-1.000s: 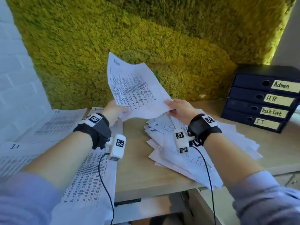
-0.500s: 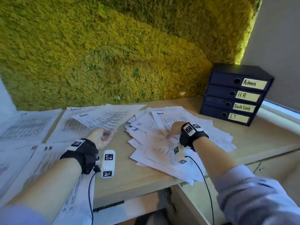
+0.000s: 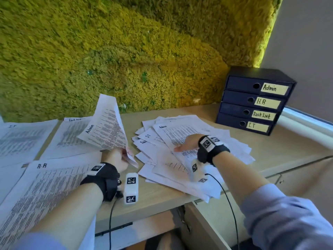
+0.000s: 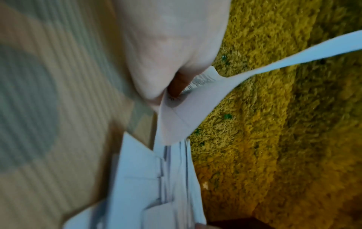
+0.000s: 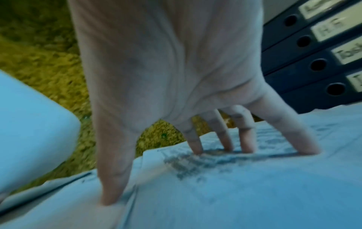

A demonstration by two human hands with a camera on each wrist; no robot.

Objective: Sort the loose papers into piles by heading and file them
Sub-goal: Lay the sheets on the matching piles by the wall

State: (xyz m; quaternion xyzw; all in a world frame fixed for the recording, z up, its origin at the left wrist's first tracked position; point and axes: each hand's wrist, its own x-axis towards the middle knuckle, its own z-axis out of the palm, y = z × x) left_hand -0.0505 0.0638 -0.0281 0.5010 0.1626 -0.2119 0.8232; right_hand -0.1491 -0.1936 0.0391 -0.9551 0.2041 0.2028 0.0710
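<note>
My left hand pinches the lower corner of a printed sheet headed "Admin", which curls upward above the desk; the left wrist view shows the same Admin sheet held between thumb and finger. My right hand presses spread, straight fingers on the top sheet of the loose paper heap, another page headed "Admin". Sorted piles lie at the left: an IT pile, a Task List pile and an H.R pile.
A dark blue drawer unit with drawers labelled Admin, H.R, Task List and IT stands at the back right of the wooden desk. A yellow-green moss wall rises behind. Cables hang from both wrists over the desk's front edge.
My right hand let go of the lifted Admin sheet and dropped onto the heap. My left hand brought that sheet down leftward, and it now curls up again. The head view swung right.
</note>
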